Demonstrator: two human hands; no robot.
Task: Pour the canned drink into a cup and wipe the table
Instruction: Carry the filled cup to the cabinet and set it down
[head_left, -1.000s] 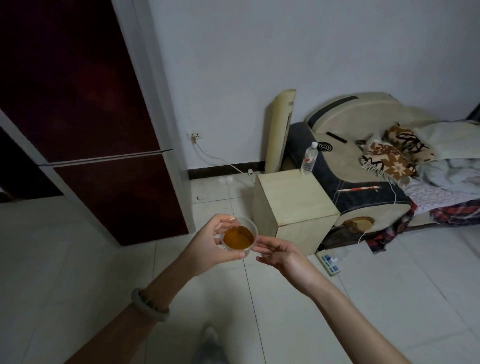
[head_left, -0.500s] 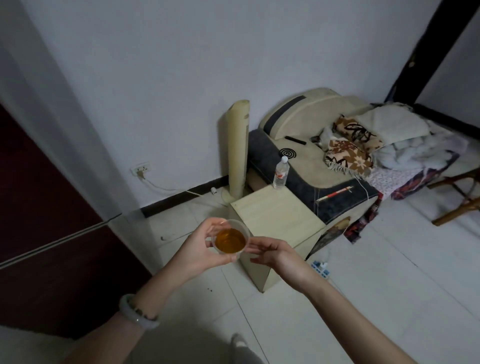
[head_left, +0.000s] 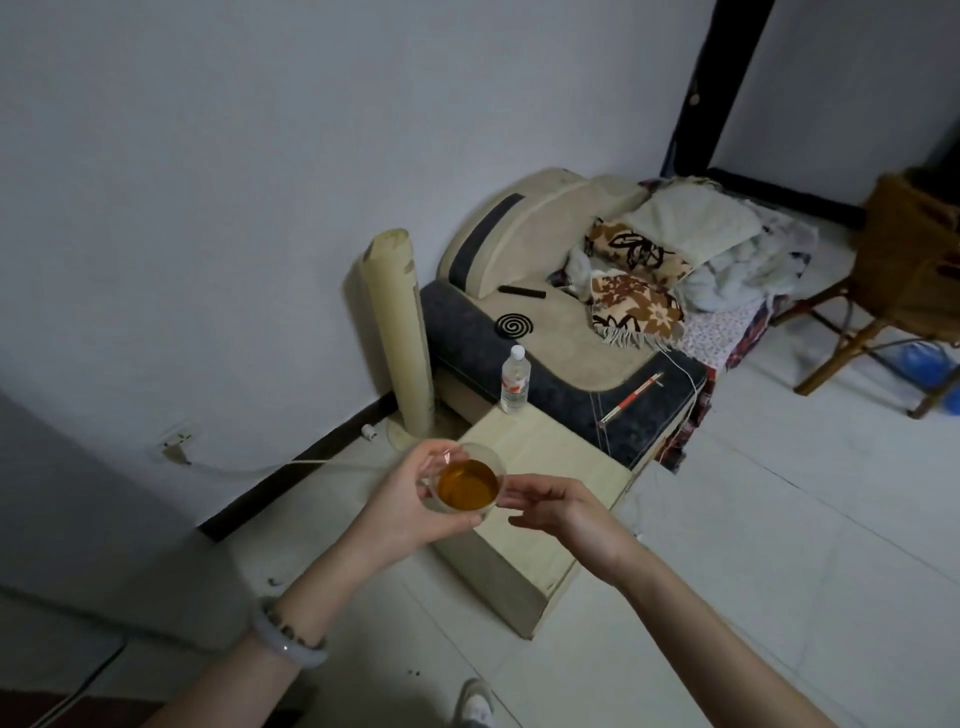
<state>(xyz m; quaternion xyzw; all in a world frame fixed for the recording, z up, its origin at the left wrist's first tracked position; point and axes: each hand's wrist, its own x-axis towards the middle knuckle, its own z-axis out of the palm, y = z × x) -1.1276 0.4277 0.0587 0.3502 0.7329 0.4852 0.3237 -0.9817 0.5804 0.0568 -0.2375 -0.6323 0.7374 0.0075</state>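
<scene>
Head camera: a person's left hand (head_left: 408, 506) grips a clear cup (head_left: 489, 459) at lower centre of the frame, with the fingers curled round its far side and the thumb along its near wall. The cup is upright, held clear of any surface, and holds amber drink (head_left: 466, 486). The right hand (head_left: 563, 512) is just right of it, with loose, nearly straight fingers reaching to the cup's right wall. Whether they touch it cannot be told. A pale bracelet (head_left: 288, 638) circles the left wrist at lower left.

Behind the hands stands a pale wooden box of a worktop (head_left: 550, 457) on the tiled floor (head_left: 753, 519). In the picture the cup overlaps its left edge. A capped plastic bottle (head_left: 515, 382) stands upright on the worktop's far corner.

Just beyond, a cream tower fan (head_left: 400, 332) rises by the wall, beside a beige and grey sofa (head_left: 467, 332) at centre frame. On the sofa lie a black spiral coil (head_left: 510, 326), a dark remote (head_left: 522, 292) and a heap of patterned blankets (head_left: 636, 301). A rattan chair (head_left: 904, 270) fills the right edge, blurred. The toe of a shoe (head_left: 475, 704) shows at the bottom edge.
</scene>
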